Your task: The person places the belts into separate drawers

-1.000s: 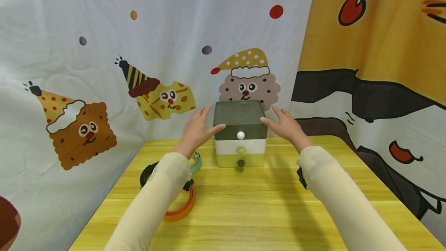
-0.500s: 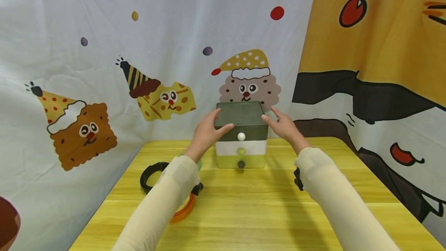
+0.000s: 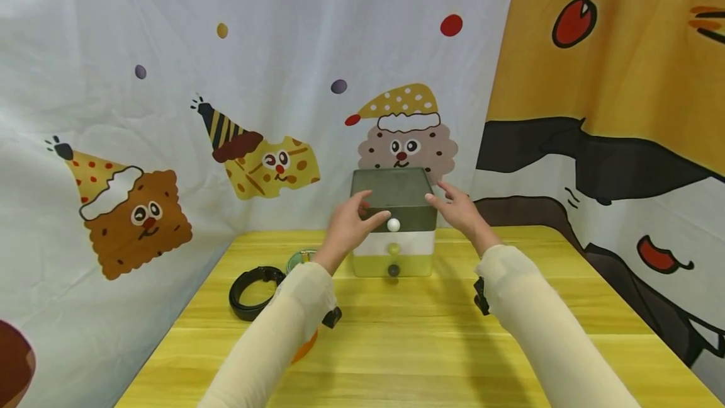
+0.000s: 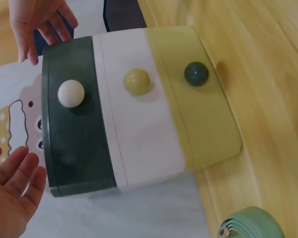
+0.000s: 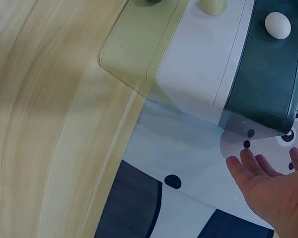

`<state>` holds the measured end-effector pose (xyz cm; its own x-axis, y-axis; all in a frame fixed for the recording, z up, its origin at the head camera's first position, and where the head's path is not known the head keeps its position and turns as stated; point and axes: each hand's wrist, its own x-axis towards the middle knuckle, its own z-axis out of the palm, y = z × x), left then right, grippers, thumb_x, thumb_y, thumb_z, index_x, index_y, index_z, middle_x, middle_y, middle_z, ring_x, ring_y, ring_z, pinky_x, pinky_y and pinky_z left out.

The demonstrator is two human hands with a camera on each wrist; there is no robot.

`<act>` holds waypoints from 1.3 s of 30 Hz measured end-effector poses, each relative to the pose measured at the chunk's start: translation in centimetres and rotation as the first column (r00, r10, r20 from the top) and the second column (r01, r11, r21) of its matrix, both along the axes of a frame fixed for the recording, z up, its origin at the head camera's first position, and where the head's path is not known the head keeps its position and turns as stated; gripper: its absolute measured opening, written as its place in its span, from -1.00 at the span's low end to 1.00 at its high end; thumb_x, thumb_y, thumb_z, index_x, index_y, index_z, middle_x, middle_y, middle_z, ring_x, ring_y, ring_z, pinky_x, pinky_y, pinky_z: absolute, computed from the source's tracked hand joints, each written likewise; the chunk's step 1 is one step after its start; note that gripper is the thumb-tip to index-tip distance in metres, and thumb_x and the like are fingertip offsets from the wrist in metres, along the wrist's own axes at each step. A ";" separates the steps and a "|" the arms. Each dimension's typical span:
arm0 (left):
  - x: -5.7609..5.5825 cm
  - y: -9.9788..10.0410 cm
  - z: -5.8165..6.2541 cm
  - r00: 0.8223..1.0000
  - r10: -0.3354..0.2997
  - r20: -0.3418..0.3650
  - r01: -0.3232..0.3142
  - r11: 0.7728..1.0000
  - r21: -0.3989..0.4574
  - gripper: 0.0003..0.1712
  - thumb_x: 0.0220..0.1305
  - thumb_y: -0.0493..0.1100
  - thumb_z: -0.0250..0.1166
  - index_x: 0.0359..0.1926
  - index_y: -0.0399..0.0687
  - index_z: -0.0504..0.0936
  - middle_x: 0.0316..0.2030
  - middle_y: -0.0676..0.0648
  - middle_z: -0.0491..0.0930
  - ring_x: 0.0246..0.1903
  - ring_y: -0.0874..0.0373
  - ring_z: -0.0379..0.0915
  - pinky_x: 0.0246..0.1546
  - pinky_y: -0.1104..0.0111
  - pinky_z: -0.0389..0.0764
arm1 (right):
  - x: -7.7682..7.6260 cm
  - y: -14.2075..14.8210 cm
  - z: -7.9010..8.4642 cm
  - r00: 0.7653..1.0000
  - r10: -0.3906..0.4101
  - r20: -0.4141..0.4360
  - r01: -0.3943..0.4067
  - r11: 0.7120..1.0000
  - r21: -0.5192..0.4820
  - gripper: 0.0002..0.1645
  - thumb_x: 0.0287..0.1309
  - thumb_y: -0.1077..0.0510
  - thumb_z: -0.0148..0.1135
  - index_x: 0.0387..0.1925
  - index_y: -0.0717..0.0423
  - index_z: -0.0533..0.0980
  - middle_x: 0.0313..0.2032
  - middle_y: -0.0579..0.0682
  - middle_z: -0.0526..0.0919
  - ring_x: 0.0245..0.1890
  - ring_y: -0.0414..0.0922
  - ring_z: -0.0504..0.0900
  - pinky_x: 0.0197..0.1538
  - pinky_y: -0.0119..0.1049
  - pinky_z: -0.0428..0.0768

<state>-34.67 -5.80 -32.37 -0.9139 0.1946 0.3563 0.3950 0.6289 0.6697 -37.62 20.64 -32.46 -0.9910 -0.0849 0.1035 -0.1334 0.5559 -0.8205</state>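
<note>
A small three-tier drawer box (image 3: 393,244) stands near the back of the table, with a dark green top drawer (image 4: 77,124), a white middle drawer (image 4: 139,119) and a yellow-green bottom one (image 4: 201,109). Each drawer front bears a round knob. My left hand (image 3: 351,225) is raised at the box's front left top corner, fingers loosely bent, holding nothing. On the other side my right hand (image 3: 460,211) hovers by the top right edge with its fingers extended. In the right wrist view, that hand's fingers (image 5: 253,166) are apart from the box's side.
Left of the box lies a coiled black belt (image 3: 243,298). Behind my left sleeve sits a green belt roll (image 3: 300,259), partly hidden. An orange roll (image 3: 306,348) shows beneath the left forearm. A printed curtain (image 3: 283,49) hangs behind the wooden table (image 3: 408,345).
My left hand has moved right, closer to the front of the box, its fingers more bent. The right hand has shifted slightly left. The box stays in place on the table.
</note>
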 end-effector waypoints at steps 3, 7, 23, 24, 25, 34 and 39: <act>0.1 0.3 -0.5 1.000 -0.002 0.015 0.002 1.000 0.022 -0.13 0.23 0.31 0.32 0.44 0.07 0.32 0.11 -0.08 0.53 0.05 0.04 0.47 0.00 0.12 0.56 | -0.1 -0.1 -0.3 1.000 -0.005 0.013 0.005 1.000 -0.018 -0.09 0.41 -0.30 0.01 0.58 -0.07 -0.05 0.51 0.27 -0.01 0.47 0.24 0.02 0.36 0.27 0.14; 0.2 0.7 -1.2 0.999 -0.016 0.038 0.014 0.998 0.056 -0.16 0.25 0.27 0.33 0.42 0.01 0.34 0.11 -0.08 0.53 0.03 0.02 0.48 -0.01 0.11 0.57 | -0.1 -0.2 -0.7 1.000 -0.005 0.014 0.005 0.999 -0.043 -0.11 0.42 -0.26 0.04 0.57 -0.08 -0.03 0.50 0.26 0.01 0.47 0.22 0.03 0.36 0.25 0.16; -0.2 2.0 -4.2 0.997 -0.021 0.078 0.006 0.984 0.179 -0.32 0.28 0.20 0.34 0.32 0.03 0.46 -0.01 -0.05 0.57 -0.04 0.06 0.51 -0.03 0.15 0.57 | -0.6 -0.4 -1.9 1.000 -0.008 -0.008 0.007 0.997 -0.081 -0.12 0.42 -0.27 0.01 0.57 -0.03 0.00 0.50 0.25 0.02 0.47 0.21 0.03 0.37 0.22 0.16; -0.2 2.1 -4.3 0.997 -0.016 0.077 0.002 0.984 0.180 -0.33 0.28 0.20 0.34 0.31 0.04 0.47 -0.02 -0.04 0.57 -0.05 0.07 0.52 -0.04 0.16 0.58 | -0.6 -0.4 -2.0 1.000 -0.008 -0.009 0.007 0.996 -0.086 -0.13 0.43 -0.27 0.01 0.57 -0.03 0.00 0.50 0.27 0.02 0.47 0.21 0.03 0.37 0.22 0.16; -0.2 2.2 -4.4 0.997 -0.012 0.076 -0.002 0.983 0.183 -0.34 0.28 0.19 0.34 0.30 0.04 0.48 -0.03 -0.04 0.58 -0.07 0.07 0.52 -0.05 0.16 0.58 | -0.6 -0.4 -2.0 1.000 -0.007 -0.011 0.006 0.996 -0.089 -0.13 0.43 -0.27 0.01 0.57 -0.03 0.00 0.50 0.28 0.02 0.47 0.22 0.03 0.37 0.22 0.16; -0.6 2.9 -5.6 0.997 -0.001 0.074 -0.018 0.968 0.251 -0.47 0.31 0.09 0.36 0.23 0.03 0.53 -0.12 0.00 0.58 -0.15 0.11 0.51 -0.14 0.22 0.59 | -0.7 -0.6 -2.3 0.999 -0.034 0.017 0.035 0.992 -0.123 -0.15 0.44 -0.29 -0.03 0.57 -0.09 0.00 0.50 0.27 0.02 0.47 0.21 0.04 0.37 0.22 0.17; -1.1 3.3 -6.1 0.998 0.010 0.059 -0.027 0.957 0.290 -0.49 0.31 0.06 0.37 0.20 0.00 0.55 -0.16 0.00 0.59 -0.19 0.12 0.51 -0.17 0.25 0.59 | -0.9 -0.7 -2.4 0.998 -0.051 0.026 0.054 0.988 -0.143 -0.18 0.44 -0.26 -0.01 0.56 -0.10 0.02 0.49 0.27 0.04 0.46 0.21 0.07 0.37 0.21 0.18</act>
<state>-35.72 -2.49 -38.49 -0.9364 0.0735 0.3431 0.3419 0.4110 0.8451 -38.57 19.93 -34.89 -0.9959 -0.0189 0.0885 -0.0878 0.4381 -0.8946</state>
